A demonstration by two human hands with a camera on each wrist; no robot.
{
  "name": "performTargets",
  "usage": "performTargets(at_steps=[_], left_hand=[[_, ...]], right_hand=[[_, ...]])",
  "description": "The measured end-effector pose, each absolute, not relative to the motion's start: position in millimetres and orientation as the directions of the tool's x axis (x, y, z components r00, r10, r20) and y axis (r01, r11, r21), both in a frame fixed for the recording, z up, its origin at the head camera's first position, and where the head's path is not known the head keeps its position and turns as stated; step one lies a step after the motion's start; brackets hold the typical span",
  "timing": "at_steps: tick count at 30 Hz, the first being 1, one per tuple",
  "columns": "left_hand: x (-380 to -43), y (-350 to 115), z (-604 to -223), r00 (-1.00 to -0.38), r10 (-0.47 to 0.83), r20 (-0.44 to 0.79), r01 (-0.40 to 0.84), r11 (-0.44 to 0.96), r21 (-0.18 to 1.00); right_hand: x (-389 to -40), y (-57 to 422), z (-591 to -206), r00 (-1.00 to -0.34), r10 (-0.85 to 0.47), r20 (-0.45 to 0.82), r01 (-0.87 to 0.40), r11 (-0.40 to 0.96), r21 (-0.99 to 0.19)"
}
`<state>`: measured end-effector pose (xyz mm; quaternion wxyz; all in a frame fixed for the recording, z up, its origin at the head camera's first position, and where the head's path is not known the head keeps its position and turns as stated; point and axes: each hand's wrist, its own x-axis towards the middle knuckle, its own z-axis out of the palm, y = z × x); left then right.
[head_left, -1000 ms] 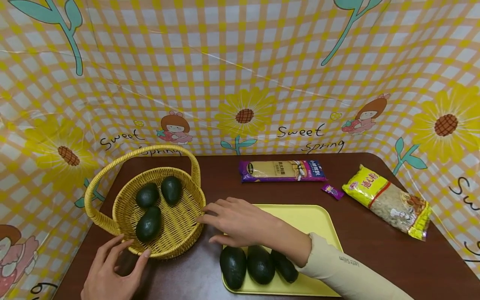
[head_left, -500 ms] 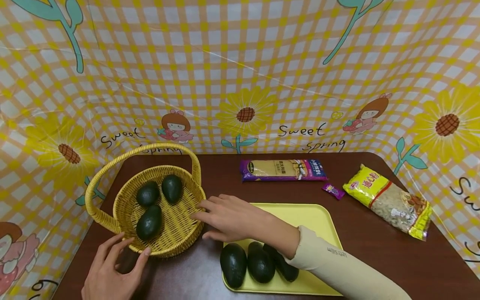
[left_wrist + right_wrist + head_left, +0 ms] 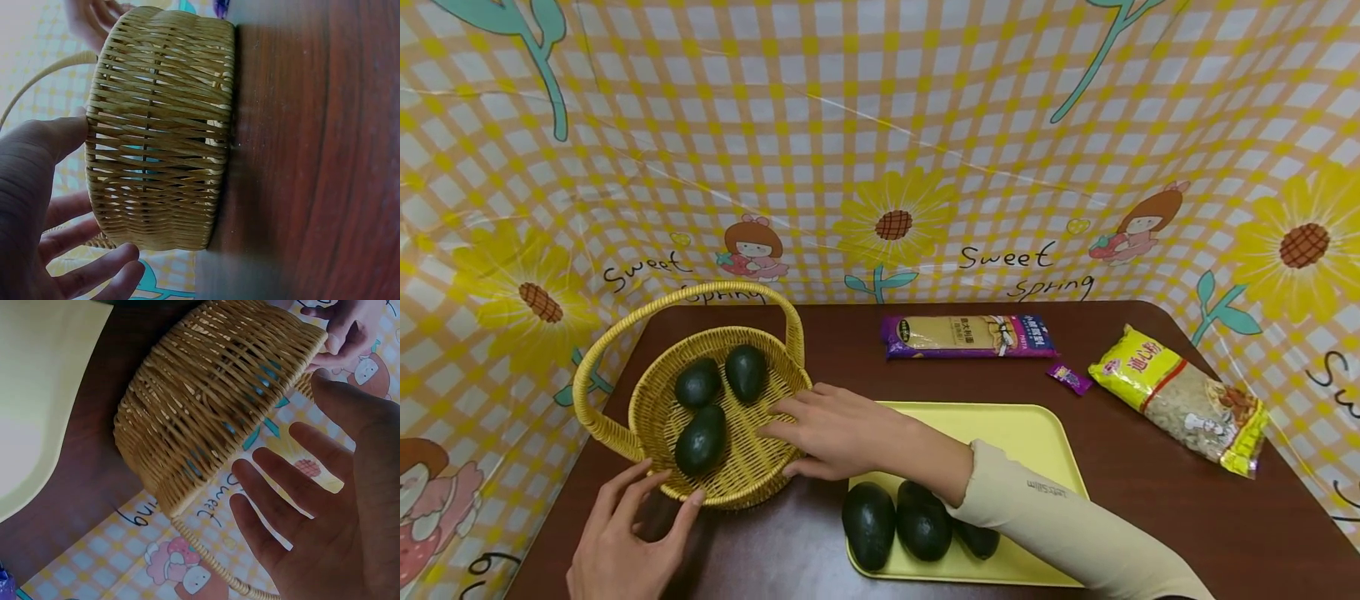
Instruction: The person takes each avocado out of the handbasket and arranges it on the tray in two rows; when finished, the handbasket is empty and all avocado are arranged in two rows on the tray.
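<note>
In the head view, a yellow wicker basket (image 3: 752, 492) with an arched handle stands at the left, with three dark green avocados (image 3: 701, 440) inside. My left hand (image 3: 628, 529) is at its near left rim, fingers spread; the left wrist view shows the thumb (image 3: 65, 134) against the rim. My right hand (image 3: 831, 433) reaches over the right rim, fingers loosely extended above the basket floor and holding nothing. In the right wrist view its fingers (image 3: 284, 481) are spread beside the rim. More avocados (image 3: 868, 527) lie on a yellow tray (image 3: 1022, 433), partly hidden by the right forearm.
A purple pasta packet (image 3: 970, 336) lies at the back of the dark wooden table (image 3: 842, 350). Near it is a small purple wrapped sweet (image 3: 1069, 379). A yellow bag of pasta (image 3: 1180, 400) lies at the right. A checked cloth (image 3: 880, 108) hangs behind the table.
My right hand has moved left, farther over the basket's right rim, and its sleeve has followed. The left hand stays at the rim. The avocados keep their places.
</note>
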<state>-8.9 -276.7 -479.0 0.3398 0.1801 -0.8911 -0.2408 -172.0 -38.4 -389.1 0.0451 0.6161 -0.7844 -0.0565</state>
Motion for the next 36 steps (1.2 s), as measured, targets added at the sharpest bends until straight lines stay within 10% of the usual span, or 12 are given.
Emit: performTargets(at_steps=[36], left_hand=[[-9,-281,-477,-0.734,-0.468,0.493,-0.166,0.826,0.538]], right_hand=[[-170,-104,-399,-0.259,-0.962,-0.087,-0.958,0.245,0.145]])
